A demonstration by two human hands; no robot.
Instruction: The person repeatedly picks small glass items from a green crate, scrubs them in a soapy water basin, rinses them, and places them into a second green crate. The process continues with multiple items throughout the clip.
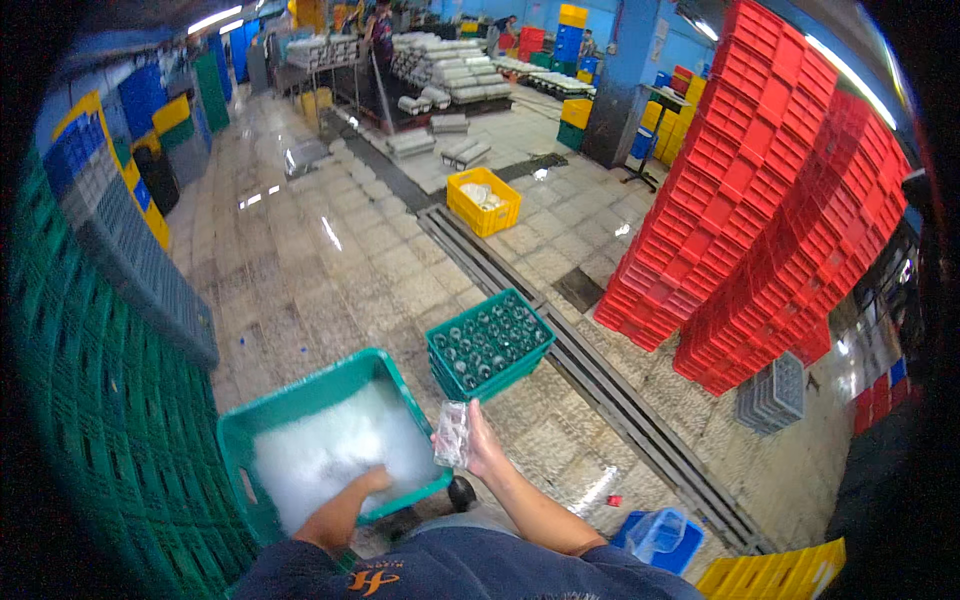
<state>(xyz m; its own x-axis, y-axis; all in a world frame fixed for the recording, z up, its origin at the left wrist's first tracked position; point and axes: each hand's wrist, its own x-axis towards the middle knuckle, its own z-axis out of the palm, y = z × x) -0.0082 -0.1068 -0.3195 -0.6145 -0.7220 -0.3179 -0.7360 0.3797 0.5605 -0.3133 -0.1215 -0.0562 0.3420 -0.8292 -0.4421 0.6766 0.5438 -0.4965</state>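
My left hand [374,480] reaches into white suds [330,445] that fill a large green tub [232,440] at the lower left. Its fingers are sunk in the foam, so I cannot see what they hold, if anything. Over the tub's right edge, my right hand [484,445] is closed around a clear, see-through container [453,434], wet and shiny, possibly glass. Just beyond it stands a green crate [490,388] packed with several round-mouthed clear glass containers [485,345] in rows.
A metal floor channel [600,390] runs diagonally past the crate. Tall stacks of red crates [720,180] rise on the right, green crates [95,400] on the left. A yellow crate [480,222] with whitish items stands ahead. A blue bin [685,545] holding clear plastic sits lower right.
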